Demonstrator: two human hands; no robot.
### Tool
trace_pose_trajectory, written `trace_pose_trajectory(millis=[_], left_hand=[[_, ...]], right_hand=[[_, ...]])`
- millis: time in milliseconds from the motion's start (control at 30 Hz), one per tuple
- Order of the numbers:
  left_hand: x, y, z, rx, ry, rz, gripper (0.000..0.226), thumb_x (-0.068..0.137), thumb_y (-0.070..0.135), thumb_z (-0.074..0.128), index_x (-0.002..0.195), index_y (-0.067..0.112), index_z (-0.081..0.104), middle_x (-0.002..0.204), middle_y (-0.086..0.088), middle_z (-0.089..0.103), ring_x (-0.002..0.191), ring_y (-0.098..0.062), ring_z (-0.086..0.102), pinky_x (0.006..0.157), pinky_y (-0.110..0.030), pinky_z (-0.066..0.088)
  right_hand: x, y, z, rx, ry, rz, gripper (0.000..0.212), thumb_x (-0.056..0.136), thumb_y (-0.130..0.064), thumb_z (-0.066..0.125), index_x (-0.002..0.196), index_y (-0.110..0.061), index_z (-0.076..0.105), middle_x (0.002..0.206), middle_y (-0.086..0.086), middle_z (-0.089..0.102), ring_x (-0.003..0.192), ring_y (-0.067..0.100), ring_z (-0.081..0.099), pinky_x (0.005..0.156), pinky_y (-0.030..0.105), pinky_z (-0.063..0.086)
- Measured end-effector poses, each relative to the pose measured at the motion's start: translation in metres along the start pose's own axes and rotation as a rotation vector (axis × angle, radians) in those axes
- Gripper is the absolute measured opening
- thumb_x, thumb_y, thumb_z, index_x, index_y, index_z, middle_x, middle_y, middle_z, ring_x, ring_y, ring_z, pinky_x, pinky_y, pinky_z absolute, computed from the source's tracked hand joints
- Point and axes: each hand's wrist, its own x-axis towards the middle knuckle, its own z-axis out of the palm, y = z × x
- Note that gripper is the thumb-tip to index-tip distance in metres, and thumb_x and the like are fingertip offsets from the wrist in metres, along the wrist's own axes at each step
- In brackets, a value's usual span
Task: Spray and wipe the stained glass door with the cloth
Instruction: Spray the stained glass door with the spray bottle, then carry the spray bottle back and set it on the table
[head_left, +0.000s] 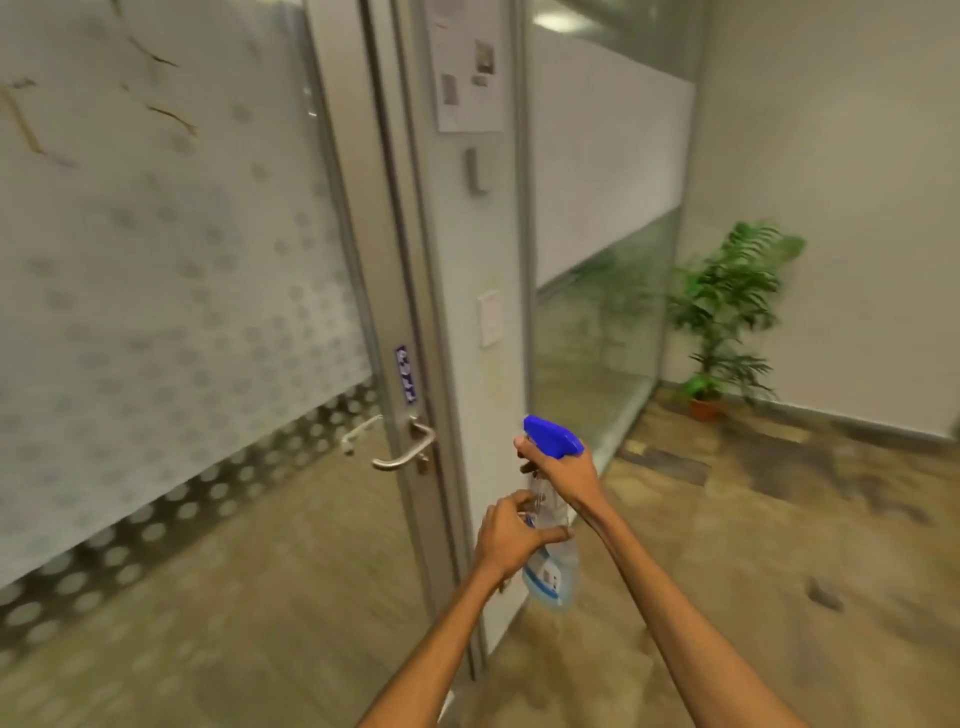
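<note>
Grip first: right hand (561, 475) curled round the neck of a spray bottle (553, 574), just under its blue trigger head (551, 439), forefinger up at the front by the trigger; squeezing or not, impossible to tell. Left hand (511, 538) wrapped round the clear body lower down, thumb one side and fingers the other, steadying. Bottle roughly upright, nozzle end apparently turned towards the door, held in front of the pale side panel (467, 249) just right of the lever handle (402, 452). Blue-and-white label (543, 571) on the bottle, print too blurred to read. Glass door (156, 312) off to the left, frosted in a dot pattern, set in a grey metal door frame (395, 234). Brown streaky stains (171, 114) high on the pane, well above and left of the bottle, looking untouched; no mist or wet patch visible on the glass. No cloth anywhere in view. Judged stage: very start, with spraying not yet begun, wiping wholly left, cloth to be fetched from somewhere unseen. Small blue sticker (406, 374) with white letters above the handle, unreadable through blur. Printed notice (470, 67) higher on the panel, text too small. Further out, white wall switch (489, 317) and potted plant (727, 317) in the far corner.
</note>
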Motion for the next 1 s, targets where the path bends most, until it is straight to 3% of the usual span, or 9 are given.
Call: trace_pose_trajectory(millis=[233, 367, 733, 900, 1000], left_hand=[[-0.015, 0.042, 0.106, 0.028, -0.182, 0.095, 0.072, 0.056, 0.047, 0.091, 0.118, 0.021, 0.066, 0.107, 0.009, 0.07, 0.097, -0.01, 0.068, 0.085, -0.027, 0.055], [-0.03, 0.07, 0.172, 0.027, -0.292, 0.139, 0.073, 0.057, 0.046, 0.091, 0.119, 0.018, 0.066, 0.109, 0.006, 0.072, 0.102, -0.011, 0.067, 0.092, -0.032, 0.055], [-0.084, 0.159, 0.358, 0.071, -0.523, 0.287, 0.075, 0.054, 0.052, 0.089, 0.117, 0.018, 0.067, 0.11, 0.007, 0.072, 0.1, -0.01, 0.067, 0.087, -0.028, 0.054], [-0.113, 0.202, 0.439, 0.075, -0.594, 0.349, 0.079, 0.055, 0.056, 0.088, 0.121, 0.017, 0.066, 0.111, 0.005, 0.072, 0.099, -0.011, 0.067, 0.086, -0.03, 0.056], [-0.13, 0.225, 0.486, 0.066, -0.654, 0.367, 0.084, 0.055, 0.056, 0.088, 0.125, 0.015, 0.064, 0.116, 0.003, 0.071, 0.102, -0.012, 0.066, 0.084, -0.026, 0.054]], right_hand=[[-0.045, 0.01, -0.125, -0.142, 0.224, -0.006, 0.03, 0.081, -0.023, 0.082, 0.097, 0.0, 0.07, 0.081, 0.009, 0.07, 0.073, 0.022, 0.07, 0.064, 0.023, 0.052], [-0.077, 0.011, -0.194, -0.143, 0.347, -0.014, 0.015, 0.082, -0.021, 0.082, 0.086, -0.014, 0.069, 0.077, 0.004, 0.068, 0.07, 0.02, 0.07, 0.058, 0.017, 0.051], [-0.173, 0.001, -0.391, -0.198, 0.597, 0.014, 0.018, 0.084, -0.023, 0.08, 0.075, -0.021, 0.064, 0.071, -0.006, 0.068, 0.068, 0.01, 0.071, 0.06, 0.015, 0.052], [-0.214, -0.008, -0.477, -0.232, 0.685, 0.011, 0.015, 0.083, -0.029, 0.08, 0.082, -0.023, 0.066, 0.081, 0.003, 0.073, 0.072, 0.013, 0.074, 0.063, 0.015, 0.054], [-0.236, -0.008, -0.528, -0.263, 0.732, 0.015, 0.017, 0.082, -0.034, 0.08, 0.084, -0.022, 0.068, 0.086, 0.01, 0.075, 0.078, 0.021, 0.076, 0.07, 0.023, 0.058]])
